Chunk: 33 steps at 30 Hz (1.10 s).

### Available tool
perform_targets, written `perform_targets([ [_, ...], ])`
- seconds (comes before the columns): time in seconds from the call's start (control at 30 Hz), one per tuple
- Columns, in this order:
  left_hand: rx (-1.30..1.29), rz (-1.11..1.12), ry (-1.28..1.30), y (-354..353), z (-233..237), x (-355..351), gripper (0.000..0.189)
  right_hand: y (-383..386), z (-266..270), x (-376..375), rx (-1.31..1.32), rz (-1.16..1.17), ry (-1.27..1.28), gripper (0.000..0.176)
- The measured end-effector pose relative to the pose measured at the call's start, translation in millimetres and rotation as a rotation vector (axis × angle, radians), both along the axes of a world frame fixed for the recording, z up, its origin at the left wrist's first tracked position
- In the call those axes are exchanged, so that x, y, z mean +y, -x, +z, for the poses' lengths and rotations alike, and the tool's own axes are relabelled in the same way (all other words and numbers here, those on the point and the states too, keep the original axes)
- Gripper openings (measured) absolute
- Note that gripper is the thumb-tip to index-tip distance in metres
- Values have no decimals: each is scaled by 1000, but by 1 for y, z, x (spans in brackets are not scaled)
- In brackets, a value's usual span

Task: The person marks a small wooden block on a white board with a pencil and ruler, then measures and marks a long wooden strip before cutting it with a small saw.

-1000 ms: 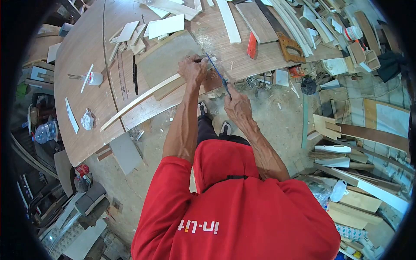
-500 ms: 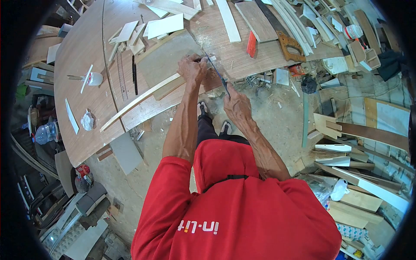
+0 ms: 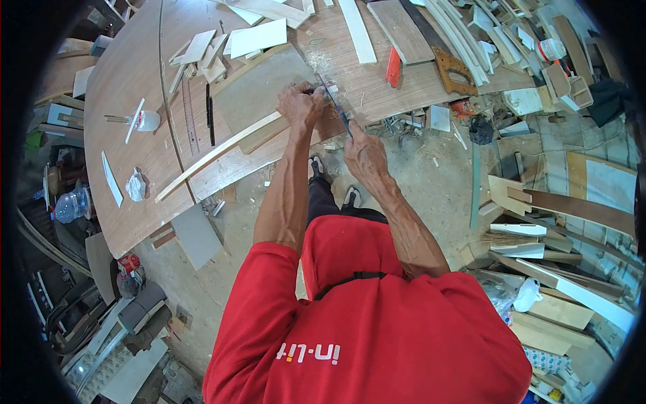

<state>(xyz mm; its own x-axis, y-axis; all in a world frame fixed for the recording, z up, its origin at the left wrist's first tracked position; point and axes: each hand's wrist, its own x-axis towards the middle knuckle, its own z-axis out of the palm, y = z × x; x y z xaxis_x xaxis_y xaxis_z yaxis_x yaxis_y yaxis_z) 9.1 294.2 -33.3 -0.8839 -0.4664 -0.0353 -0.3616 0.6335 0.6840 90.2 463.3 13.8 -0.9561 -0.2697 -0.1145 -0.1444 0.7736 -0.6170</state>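
In the head view, my left hand (image 3: 301, 104) is closed around the far end of a long pale wood strip (image 3: 222, 153). The strip slants across a flat grey-brown board (image 3: 259, 84) and over the table toward the lower left. My right hand (image 3: 366, 155) grips the handle of a saw (image 3: 334, 101), its narrow blade seen nearly edge-on. That blade points away from me and runs close beside my left fingers, by the strip's end. Whether its teeth touch the wood is hidden.
The wooden table (image 3: 128, 81) carries wood offcuts (image 3: 258, 38), a white cup (image 3: 147, 121), a crumpled white wad (image 3: 136, 185), a red tool (image 3: 393, 67) and a wooden-handled saw (image 3: 455, 73). Planks (image 3: 572, 209) crowd the right side. Scraps litter the floor (image 3: 431, 182).
My right hand has pushed slightly forward and to the left, carrying the saw with it. My left hand and the wood strip stay almost where they were.
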Motion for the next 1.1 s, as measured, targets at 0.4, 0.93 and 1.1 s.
perform_targets([
  [0.4, -28, 32, 7, 0, 3, 2, 21, 4, 0, -6, -6, -13, 14, 26],
  [0.93, 168, -157, 192, -23, -11, 0, 29, 18, -11, -16, -11, -14, 37, 19],
  [1.1, 235, -138, 245, -24, -16, 2, 29, 21, -29, -10, 42, 33, 36, 18],
])
